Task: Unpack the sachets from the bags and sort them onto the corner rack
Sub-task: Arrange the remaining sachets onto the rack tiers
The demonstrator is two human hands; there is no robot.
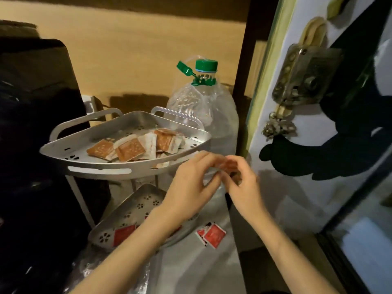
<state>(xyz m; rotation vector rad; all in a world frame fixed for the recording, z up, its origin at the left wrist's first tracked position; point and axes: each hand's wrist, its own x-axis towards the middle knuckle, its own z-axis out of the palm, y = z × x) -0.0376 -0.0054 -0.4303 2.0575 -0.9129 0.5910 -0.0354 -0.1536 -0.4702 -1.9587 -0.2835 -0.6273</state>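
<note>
A: Quick, what step are you on?

B: Mid-sort. Your left hand (pixel 191 183) and right hand (pixel 239 183) meet at the frame centre, just off the rim of the top shelf (pixel 99 166) of the corner rack, at its 4 o'clock. Both pinch an orange sachet (pixel 230 165) between the fingertips. It's motion-blurred, so you can't tell if it's one or a few.

A: Hands shut on it?

B: Yes, both curled round it in a fingertip grip, not released. A clear plastic bag (pixel 212 209) hangs under the hands, looks like what you're pulling from, though it's hard to make out.

A: Where's the rest?

B: Orange sachets pile (pixel 131 148) sits on the top shelf. Red sachets (pixel 124 232) lie on the lower shelf (pixel 140 204) at 7 o'clock from the hands. Two more red ones (pixel 212 233) lie loose on the surface at 6 o'clock, off the rack.

A: Next move?

B: Judging by colour, carry this one toward 10 o'clock over the rim and drop it with the orange pile. Clear the big water bottle (pixel 203 115) at 12 o'clock. Loose red ones probably go below.
</note>
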